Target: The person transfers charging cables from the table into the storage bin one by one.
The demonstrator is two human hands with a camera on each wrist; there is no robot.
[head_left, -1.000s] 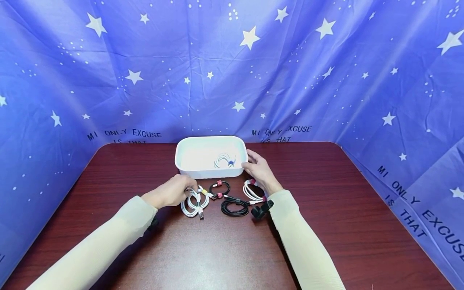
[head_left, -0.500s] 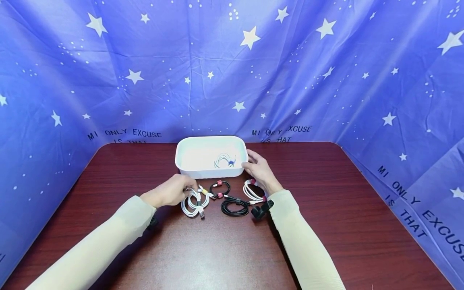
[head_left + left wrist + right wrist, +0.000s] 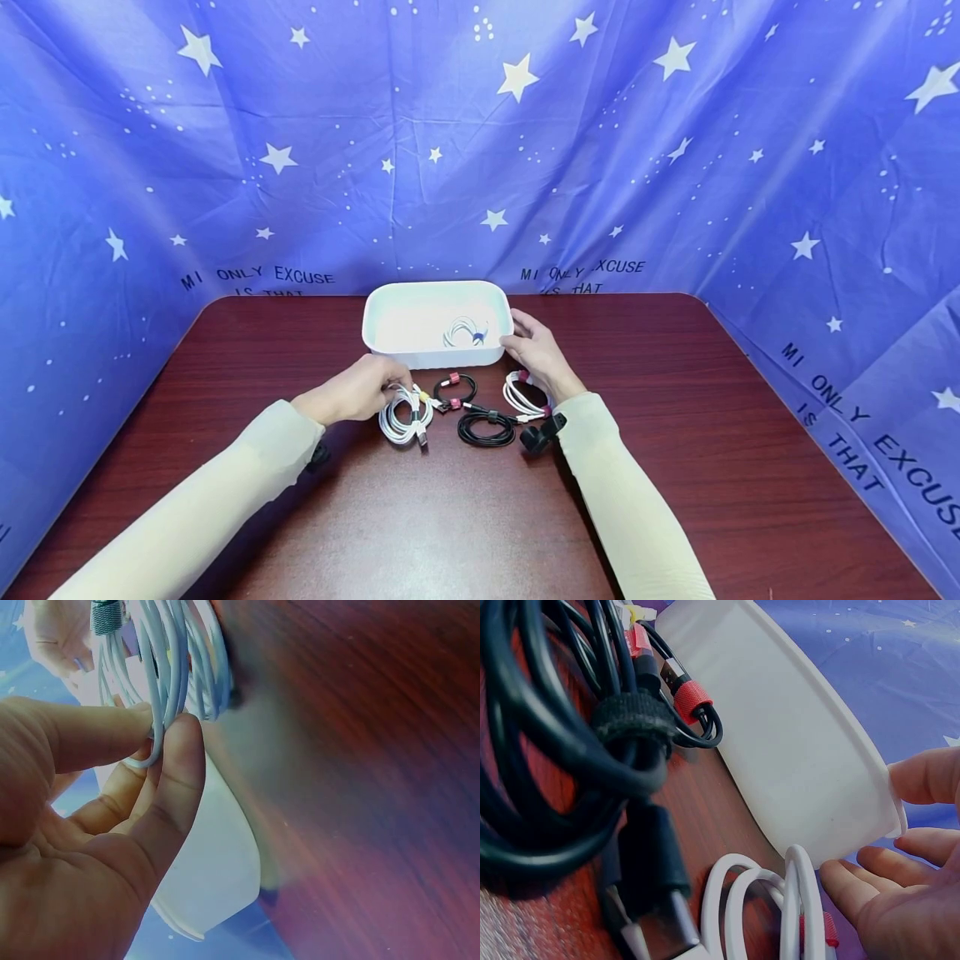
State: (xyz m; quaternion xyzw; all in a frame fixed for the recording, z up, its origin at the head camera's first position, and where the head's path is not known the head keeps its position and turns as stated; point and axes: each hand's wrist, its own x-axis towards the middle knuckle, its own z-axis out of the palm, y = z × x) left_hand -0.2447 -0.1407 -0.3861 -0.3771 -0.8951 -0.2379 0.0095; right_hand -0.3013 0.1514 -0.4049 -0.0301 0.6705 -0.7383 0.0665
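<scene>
My left hand (image 3: 358, 390) pinches a coiled white cable (image 3: 397, 427) with a dark tie, at the front left of a white bin (image 3: 431, 359). In the left wrist view, thumb and fingers (image 3: 184, 750) close on the loops of that cable (image 3: 171, 667). My right hand (image 3: 542, 354) holds the bin's right end, thumb at the rim; the right wrist view shows its fingers (image 3: 847, 889) against the wall of the bin (image 3: 802, 742). Inside the bin lies a white cable (image 3: 459, 331) with a blue tie.
In front of the bin lie a small black cable (image 3: 472, 386) with red ties, a larger black coil (image 3: 480, 435), and a white cable (image 3: 512, 393) with red ties near my right wrist. A yellow-tied cable (image 3: 424, 398) touches the left coil. A starry curtain (image 3: 450, 200) hangs behind the table.
My left hand has risen slightly and moved a little toward the bin, and the white coil it pinches has shifted with it. The right hand and the bin have stayed in place.
</scene>
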